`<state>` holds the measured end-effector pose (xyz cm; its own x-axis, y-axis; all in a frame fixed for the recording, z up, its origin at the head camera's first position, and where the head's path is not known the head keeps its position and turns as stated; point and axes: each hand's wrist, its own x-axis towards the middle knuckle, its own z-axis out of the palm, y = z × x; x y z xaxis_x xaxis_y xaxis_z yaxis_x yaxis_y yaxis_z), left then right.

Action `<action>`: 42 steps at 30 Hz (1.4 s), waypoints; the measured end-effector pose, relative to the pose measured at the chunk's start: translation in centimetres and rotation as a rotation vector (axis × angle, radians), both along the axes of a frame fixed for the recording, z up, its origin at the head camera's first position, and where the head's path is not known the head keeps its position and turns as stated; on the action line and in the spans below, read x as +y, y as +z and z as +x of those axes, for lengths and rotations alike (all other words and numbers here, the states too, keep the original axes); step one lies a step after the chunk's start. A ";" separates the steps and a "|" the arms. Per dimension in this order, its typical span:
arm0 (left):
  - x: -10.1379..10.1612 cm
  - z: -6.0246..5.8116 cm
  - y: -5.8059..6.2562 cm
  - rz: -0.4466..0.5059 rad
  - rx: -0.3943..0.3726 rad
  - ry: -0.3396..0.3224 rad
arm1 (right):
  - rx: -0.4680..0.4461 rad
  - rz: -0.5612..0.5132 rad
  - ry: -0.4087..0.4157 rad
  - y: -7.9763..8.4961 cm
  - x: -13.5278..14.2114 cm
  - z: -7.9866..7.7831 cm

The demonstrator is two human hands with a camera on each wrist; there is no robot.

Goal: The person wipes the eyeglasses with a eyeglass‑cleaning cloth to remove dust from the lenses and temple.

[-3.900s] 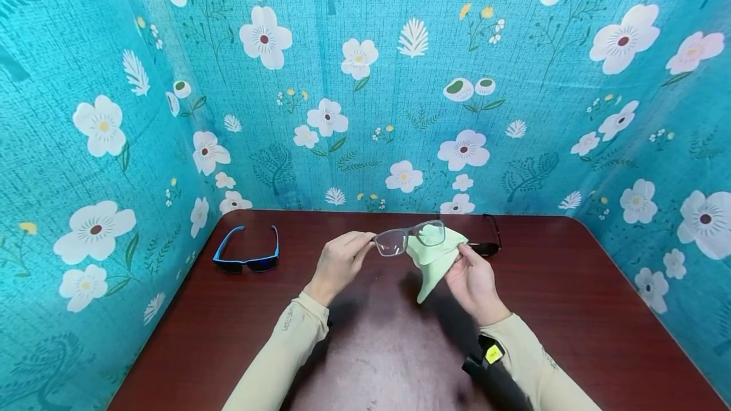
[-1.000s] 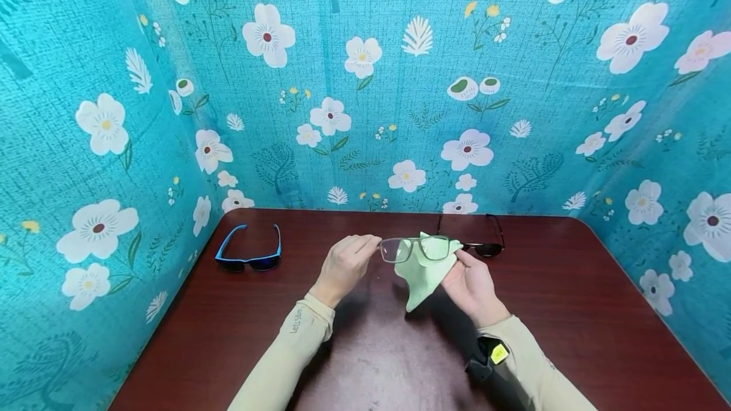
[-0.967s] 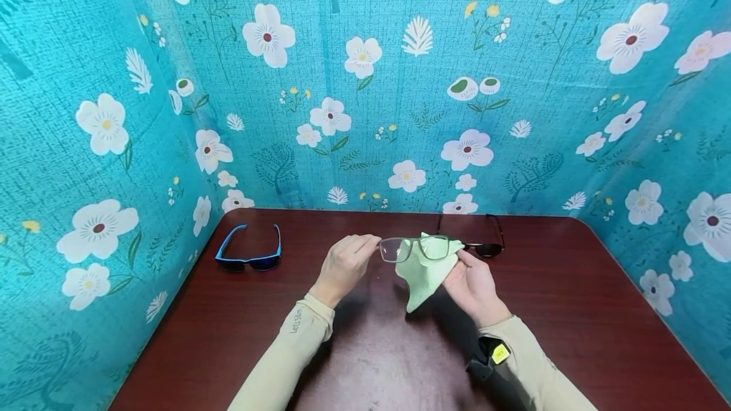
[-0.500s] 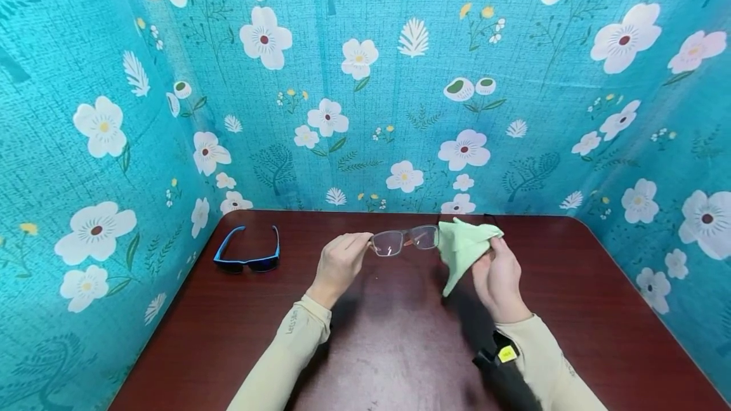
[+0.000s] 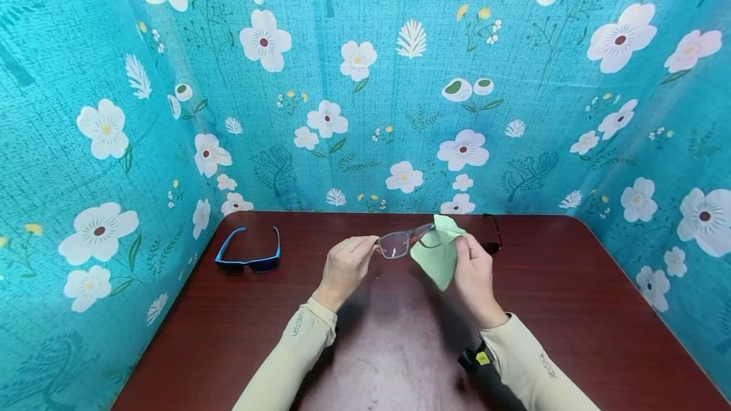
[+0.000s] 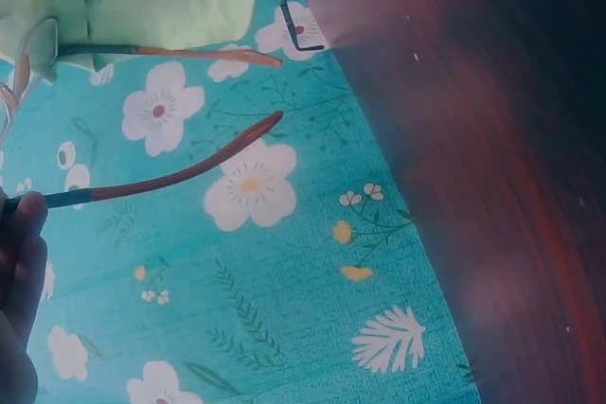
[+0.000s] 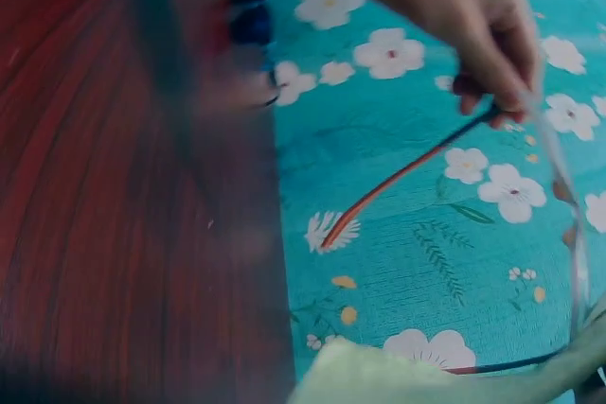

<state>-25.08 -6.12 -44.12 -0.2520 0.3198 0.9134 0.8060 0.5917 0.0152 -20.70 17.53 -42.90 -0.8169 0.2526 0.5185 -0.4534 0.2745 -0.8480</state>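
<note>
My left hand (image 5: 344,266) pinches a pair of clear-framed eyeglasses (image 5: 394,245) by the hinge end of one temple, holding them up over the table. Their brown-tipped temple (image 6: 180,177) stretches out past the fingers in the left wrist view. A light green cleaning cloth (image 5: 435,264) is held between the thumb and fingers of my right hand (image 5: 475,274). The cloth overlaps the lens on the right, with one part folded over the frame's top edge and the rest hanging below. In the right wrist view the cloth (image 7: 379,376) covers the bottom edge.
Blue-framed sunglasses (image 5: 248,264) lie with temples spread at the table's left. Dark sunglasses (image 5: 491,247) lie behind my right hand, partly hidden by it. The dark red table (image 5: 377,347) meets a flowered blue cloth backdrop (image 5: 354,125) at its back and sides.
Half a second ago the cloth was off to the right, beside the glasses; my right hand has brought it back left onto the right lens. The left hand keeps its pinch on the eyeglasses.
</note>
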 end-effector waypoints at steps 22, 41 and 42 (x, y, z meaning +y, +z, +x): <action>1.0 0.4 0.5 0.091 -0.047 -0.082 | 0.631 0.782 0.083 -1.2 0.0 -0.9; 1.1 0.5 0.8 0.133 -0.068 -0.089 | 0.609 0.706 0.018 -1.6 0.4 -1.0; 1.1 0.5 0.8 0.133 -0.070 -0.090 | 0.613 0.703 0.029 -1.6 0.2 -0.9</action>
<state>-24.54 -5.01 -43.30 -0.2919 0.2214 0.9305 0.8500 0.5060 0.1463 -21.65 17.77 -44.48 -0.3506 -0.2989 0.8875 -0.7815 0.6156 -0.1014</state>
